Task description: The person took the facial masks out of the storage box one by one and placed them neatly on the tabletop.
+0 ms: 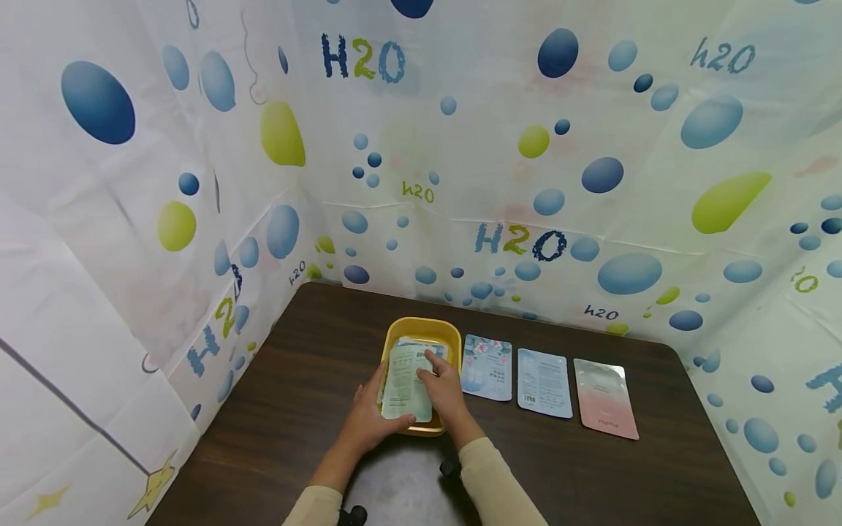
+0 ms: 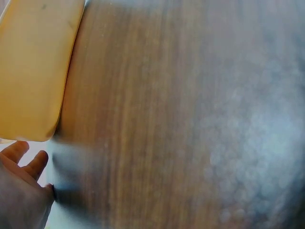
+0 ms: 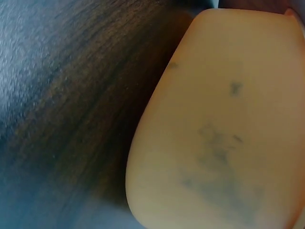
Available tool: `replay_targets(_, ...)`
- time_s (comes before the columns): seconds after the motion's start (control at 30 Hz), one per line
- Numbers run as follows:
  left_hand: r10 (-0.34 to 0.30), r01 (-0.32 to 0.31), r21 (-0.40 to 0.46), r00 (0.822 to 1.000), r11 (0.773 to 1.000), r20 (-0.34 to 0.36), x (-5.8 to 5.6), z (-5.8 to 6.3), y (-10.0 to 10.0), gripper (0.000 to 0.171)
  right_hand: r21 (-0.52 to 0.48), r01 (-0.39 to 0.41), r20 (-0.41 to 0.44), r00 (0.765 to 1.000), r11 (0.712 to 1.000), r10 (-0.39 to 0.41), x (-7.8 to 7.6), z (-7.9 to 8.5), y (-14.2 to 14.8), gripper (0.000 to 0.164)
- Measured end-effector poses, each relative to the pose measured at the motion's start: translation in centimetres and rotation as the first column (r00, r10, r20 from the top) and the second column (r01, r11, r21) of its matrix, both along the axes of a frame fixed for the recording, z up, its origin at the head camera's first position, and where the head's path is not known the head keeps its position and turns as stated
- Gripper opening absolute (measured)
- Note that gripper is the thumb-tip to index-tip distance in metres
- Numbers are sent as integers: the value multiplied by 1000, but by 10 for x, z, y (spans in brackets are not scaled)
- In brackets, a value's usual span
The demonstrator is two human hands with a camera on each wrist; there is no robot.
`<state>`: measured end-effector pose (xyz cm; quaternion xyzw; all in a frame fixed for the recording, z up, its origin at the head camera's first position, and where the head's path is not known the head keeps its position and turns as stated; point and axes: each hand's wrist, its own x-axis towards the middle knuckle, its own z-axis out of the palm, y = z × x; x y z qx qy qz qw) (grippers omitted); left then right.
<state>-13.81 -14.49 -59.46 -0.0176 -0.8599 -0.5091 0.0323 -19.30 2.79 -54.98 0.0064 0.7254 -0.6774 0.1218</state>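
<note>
A pale green face mask packet (image 1: 404, 394) with printed text lies tilted over a yellow plastic basket (image 1: 455, 337), overlapping more packets inside. My left hand (image 1: 365, 420) holds the green packet along its left side, thumb at the lower edge. At its right side my right hand (image 1: 444, 391) grips the packet, thumb and forefinger over its printed face. In the left wrist view, fingers of the left hand (image 2: 24, 167) show near the end of the basket (image 2: 35, 71). The basket's smudged outer wall (image 3: 224, 109) fills much of the right wrist view, where the right hand is hidden.
Right of the basket, a floral blue packet (image 1: 487, 367), a light blue packet with text (image 1: 544, 383) and a pink-and-silver packet (image 1: 606, 399) lie in a row. They rest on a dark wood-grain table (image 1: 276, 409). A bubble-printed curtain (image 1: 460, 161) hangs behind.
</note>
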Motion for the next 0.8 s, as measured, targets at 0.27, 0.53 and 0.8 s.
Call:
replay_targets(0.27, 0, 0, 8, 1000, 1000, 9, 0, -2, 1, 121, -17, 61, -46, 997, 998, -61, 2, 23, 6, 54)
replay_targets(0.53, 9, -9, 9, 1000, 1000, 22, 0, -1, 0, 122, -21, 124, -84, 989, 992, -125, -5, 18, 13, 52)
replay_targets(0.8, 15, -15, 12, 999, 1000, 37, 0, 0, 0, 123, -20, 148, -77, 986, 989, -149, -11, 17, 19, 51)
